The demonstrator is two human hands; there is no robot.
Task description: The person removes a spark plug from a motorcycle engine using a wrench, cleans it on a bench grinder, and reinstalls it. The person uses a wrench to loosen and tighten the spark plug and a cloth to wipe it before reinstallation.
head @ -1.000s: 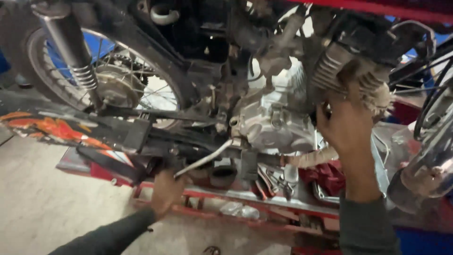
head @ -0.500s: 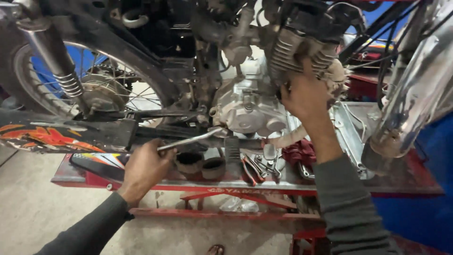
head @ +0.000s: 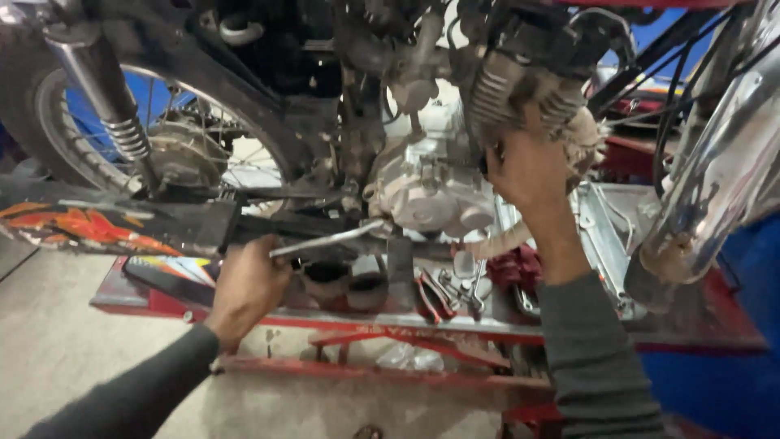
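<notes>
— What is the left hand [head: 248,284] on?

— It is clenched round the near end of a long silver wrench [head: 325,241]. The wrench is slim, bright metal, and slants up to the right, its far end reaching in under the engine [head: 431,191] of the motorcycle.

— And the engine itself?

— A pale grey cast casing with a rounded cover, dull and a bit grimy, sitting in the middle of the scene. Above it to the right is a finned cylinder [head: 520,89], darker and ribbed.

— The right hand [head: 528,167]?

— Raised against the right side of the engine, just below the fins. Its fingers curl onto the metal there, but whether they pinch something small I cannot tell.

— Anything holding loose items?

— The red lift table [head: 162,305] under the bike serves as the tray. On it, below the engine, lie red-handled pliers [head: 435,294] and a few silver tools [head: 465,284] just beside them, then a crumpled red rag [head: 512,267] to their right. A flat metal plate [head: 601,232] lies farther right.

— What else is around?

— The spoked rear wheel [head: 179,150] and a chrome shock absorber [head: 110,106] at far left, a panel with orange graphics [head: 89,228] near left, and a chrome exhaust pipe [head: 715,171] at right.
</notes>
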